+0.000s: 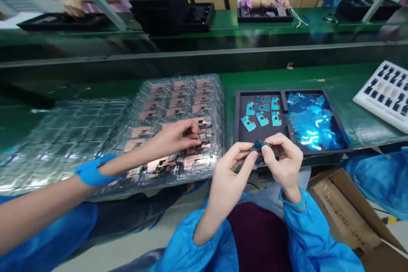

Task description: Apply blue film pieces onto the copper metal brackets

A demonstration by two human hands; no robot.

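Note:
Between the fingertips of my left hand (234,163) and my right hand (283,159) is a small dark electronic part (259,145), pinched from both sides just in front of a black tray (237,129). Fingers cover much of the part, so its exact kind is hidden. In the tray's left compartment lie several blue-faced small plates with notched shapes (262,118). Crumpled shiny blue film pieces (312,121) fill the right compartment. Left of my hands, a co-worker's hand (178,136) pinches at a part in a stack of clear plastic trays (219,114) holding copper-coloured pieces.
More clear trays (86,123) spread at the far left. A white holder with dark pieces (387,93) sits at the right. One small copper piece (290,66) lies near the back ledge. An open cardboard box (347,216) stands low right. Other people work across the bench.

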